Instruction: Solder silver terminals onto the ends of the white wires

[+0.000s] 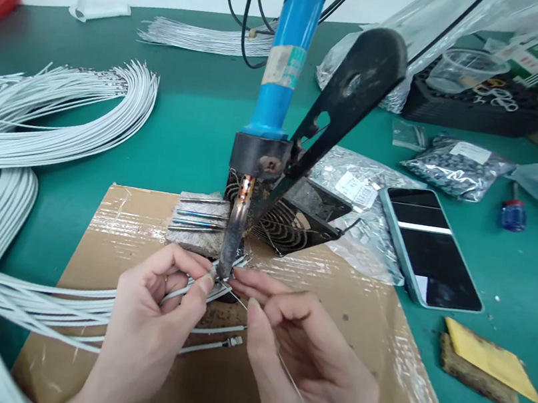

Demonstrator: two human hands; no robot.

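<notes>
My left hand (157,306) pinches a white cable (179,292) close to its end, right by the tip of a soldering iron (233,236). The iron has a blue handle and hangs tip down in a black stand arm (350,92). Between thumb and fingers, my right hand (311,356) holds a thin strand of solder wire (295,384), its end at the iron tip. The exact joint at the tip is partly hidden by my fingers. Below lie more cable ends, one with a small metal connector (232,342).
Bundles of white cables (108,130) cover the left side. Cardboard (107,231) lies under my hands. Behind are a block with metal rods (195,241) and a black fan (290,228). A phone (442,261), yellow sponge (488,359) and bagged parts (456,165) sit at right.
</notes>
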